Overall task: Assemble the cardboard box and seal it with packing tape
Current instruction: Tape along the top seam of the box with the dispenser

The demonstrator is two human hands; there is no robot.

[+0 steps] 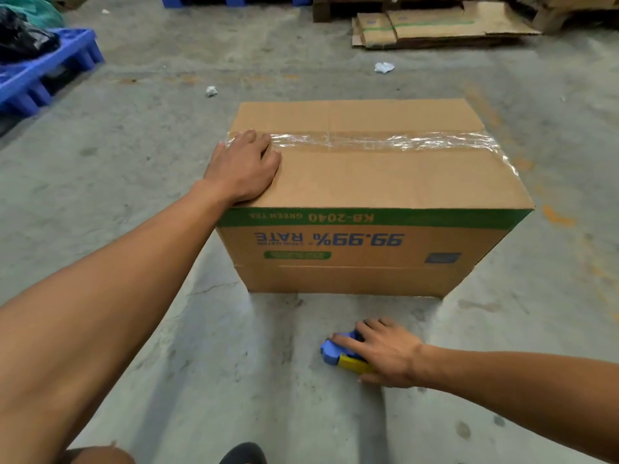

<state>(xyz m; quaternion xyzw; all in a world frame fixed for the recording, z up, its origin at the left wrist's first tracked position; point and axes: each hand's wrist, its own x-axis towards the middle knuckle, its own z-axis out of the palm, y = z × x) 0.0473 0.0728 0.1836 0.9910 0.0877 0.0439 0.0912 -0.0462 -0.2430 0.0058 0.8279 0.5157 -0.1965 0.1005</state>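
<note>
One box (371, 182) stands closed on the concrete floor (140, 182), its printed side facing the camera with the lettering upside down. A strip of clear tape (385, 142) runs along the top seam from the left edge to the right edge and folds down over the right end; the strip is wrinkled along most of its length. The left hand (243, 167) lies palm down on the top near the left corner, fingers close together and flat, with the fingertips on the left end of the tape. The right hand (382, 351) rests low on the floor in front of the box, apart from it, fingers spread and curved over a blue and yellow dispenser (338, 354); whether the dispenser is gripped or only covered cannot be told. A blue pallet (43, 75) sits at far left, flattened cardboard (435, 25) lies at the top right, and two crumpled scraps (384, 67) lie on the floor beyond the box.
</note>
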